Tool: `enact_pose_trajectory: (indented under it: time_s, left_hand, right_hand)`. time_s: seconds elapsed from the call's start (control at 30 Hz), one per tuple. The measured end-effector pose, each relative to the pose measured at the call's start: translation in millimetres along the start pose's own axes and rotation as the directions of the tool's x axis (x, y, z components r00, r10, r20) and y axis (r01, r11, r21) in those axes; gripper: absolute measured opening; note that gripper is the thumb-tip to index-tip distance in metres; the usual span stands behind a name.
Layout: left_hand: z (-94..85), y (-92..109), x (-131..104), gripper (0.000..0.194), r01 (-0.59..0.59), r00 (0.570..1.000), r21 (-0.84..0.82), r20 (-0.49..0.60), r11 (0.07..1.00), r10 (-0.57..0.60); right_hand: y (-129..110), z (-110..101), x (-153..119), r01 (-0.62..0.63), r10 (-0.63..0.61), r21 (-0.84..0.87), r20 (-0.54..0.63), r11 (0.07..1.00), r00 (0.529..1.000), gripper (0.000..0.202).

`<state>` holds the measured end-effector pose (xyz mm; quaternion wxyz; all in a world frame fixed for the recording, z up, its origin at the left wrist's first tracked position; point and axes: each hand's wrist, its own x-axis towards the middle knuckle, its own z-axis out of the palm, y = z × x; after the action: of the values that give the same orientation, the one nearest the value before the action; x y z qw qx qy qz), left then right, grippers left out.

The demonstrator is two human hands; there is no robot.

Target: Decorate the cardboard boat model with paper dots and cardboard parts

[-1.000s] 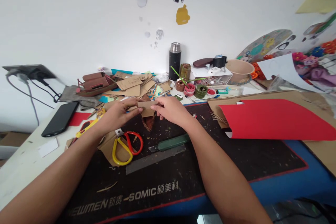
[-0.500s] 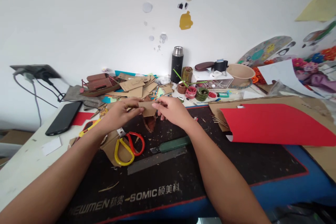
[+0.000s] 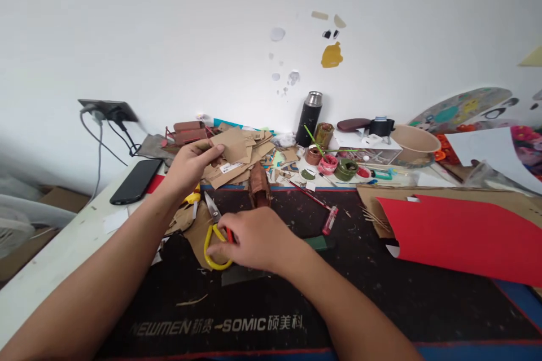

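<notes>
My left hand (image 3: pixel 190 166) pinches a small piece of cardboard (image 3: pixel 231 145) between thumb and fingers, raised in front of a pile of cardboard scraps. My right hand (image 3: pixel 254 240) is closed over the handles of the scissors (image 3: pixel 214 264), which have one yellow and one red loop. Their blades point away from me, over a brown cardboard offcut (image 3: pixel 195 240) on the black mat (image 3: pixel 288 293). Just beyond my right hand lies a small brown boat-shaped piece (image 3: pixel 259 183). My right wrist partly covers a green cutter (image 3: pixel 317 243).
Behind the mat stand a black thermos (image 3: pixel 310 121) and open paint jars (image 3: pixel 327 164). A red sheet (image 3: pixel 457 231) lies to the right, a phone (image 3: pixel 136 181) to the left. A thin brush (image 3: pixel 311 196) and a red tube (image 3: pixel 330 220) rest on the mat.
My right hand has let go of the cardboard and come down to the scissors. The left hand has lifted the cardboard away from the brown boat-shaped piece. The view has shifted left.
</notes>
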<state>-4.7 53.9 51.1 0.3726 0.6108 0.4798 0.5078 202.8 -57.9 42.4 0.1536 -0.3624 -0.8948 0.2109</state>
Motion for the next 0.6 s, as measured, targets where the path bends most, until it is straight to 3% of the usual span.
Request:
enact_pose_trajectory:
  time_s: [0.1, 0.27, 0.4, 0.6]
  left_hand:
    - [-0.4, 0.9, -0.1, 0.036, -0.005, 1.000, 0.008, 0.012, 1.000, 0.005]
    - [-2.4, 8.9, -1.3, 0.036, -0.021, 0.999, 0.001, 0.046, 1.000, 0.021]
    - [-3.8, 17.6, -2.0, 0.037, -0.023, 0.999, 0.011, 0.042, 1.000, 0.022]
    - [-8.5, 26.0, -1.7, 0.037, -0.040, 0.998, -0.037, 0.056, 0.999, 0.042]
  right_hand:
    - [-12.0, 13.9, 4.5, 0.016, 0.004, -0.168, 0.117, 0.986, 0.993, 0.057]
    - [-16.8, 28.4, 11.4, -0.095, 0.147, -0.305, 0.153, 0.948, 0.977, 0.048]
    - [-20.7, 37.6, 13.7, -0.087, 0.147, -0.330, 0.163, 0.940, 0.976, 0.025]
    - [-25.6, 38.1, 13.6, -0.193, 0.243, -0.310, 0.133, 0.931, 0.961, 0.028]
